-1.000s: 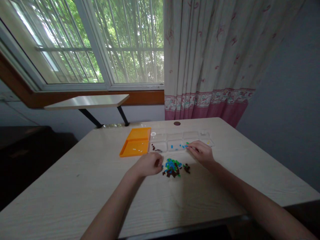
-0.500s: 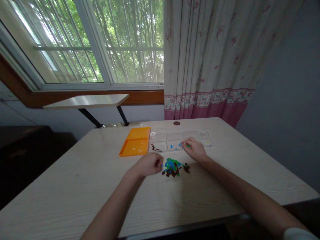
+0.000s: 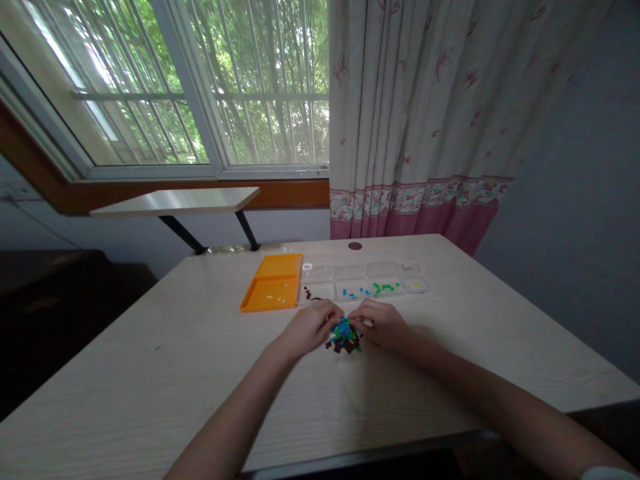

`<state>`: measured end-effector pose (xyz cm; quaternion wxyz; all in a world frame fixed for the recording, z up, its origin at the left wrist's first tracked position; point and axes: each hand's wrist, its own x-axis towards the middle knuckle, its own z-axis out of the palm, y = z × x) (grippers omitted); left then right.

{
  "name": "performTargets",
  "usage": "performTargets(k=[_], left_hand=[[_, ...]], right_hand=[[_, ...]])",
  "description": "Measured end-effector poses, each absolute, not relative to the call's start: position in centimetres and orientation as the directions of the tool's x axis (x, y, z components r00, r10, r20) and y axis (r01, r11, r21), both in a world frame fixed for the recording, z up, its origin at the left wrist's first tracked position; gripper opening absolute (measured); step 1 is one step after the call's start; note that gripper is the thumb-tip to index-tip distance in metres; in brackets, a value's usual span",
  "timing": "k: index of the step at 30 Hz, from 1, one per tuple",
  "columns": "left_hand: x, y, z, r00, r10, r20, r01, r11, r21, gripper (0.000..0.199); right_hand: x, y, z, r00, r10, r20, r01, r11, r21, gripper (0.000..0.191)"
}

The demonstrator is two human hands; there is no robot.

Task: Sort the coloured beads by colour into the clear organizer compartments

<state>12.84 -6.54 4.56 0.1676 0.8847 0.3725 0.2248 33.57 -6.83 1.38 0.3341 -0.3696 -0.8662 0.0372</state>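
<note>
Pile (image 3: 344, 341) on table (image 3: 150, 373), before tray (image 3: 350, 272) — case (image 3: 276, 267) left of tray, curtain (image 3: 390, 133) behind

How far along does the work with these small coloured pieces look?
Partway, it seems. Brown pieces, blue pieces, green pieces and yellow pieces lie grouped by colour in the clear tray. The left hand and right hand are at the mixed pile; whether either grips a piece is unclear. That pile, with blue, green and brown visible, appears left to separate.

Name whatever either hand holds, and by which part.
Cannot be told: the left hand and right hand have fingertips at the pile; any pinched piece is too small to see.
</note>
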Motion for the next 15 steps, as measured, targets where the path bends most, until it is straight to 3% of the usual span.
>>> performTargets(k=[15], left_hand=[[13.48,-7.22,4.72,0.66,0.704,0.263,0.583,-0.7,0.412,0.017]], right_hand=[[33.19,-7.36,1.64,-0.5,0.656,0.566,0.63,0.724,-0.283,0.01]])
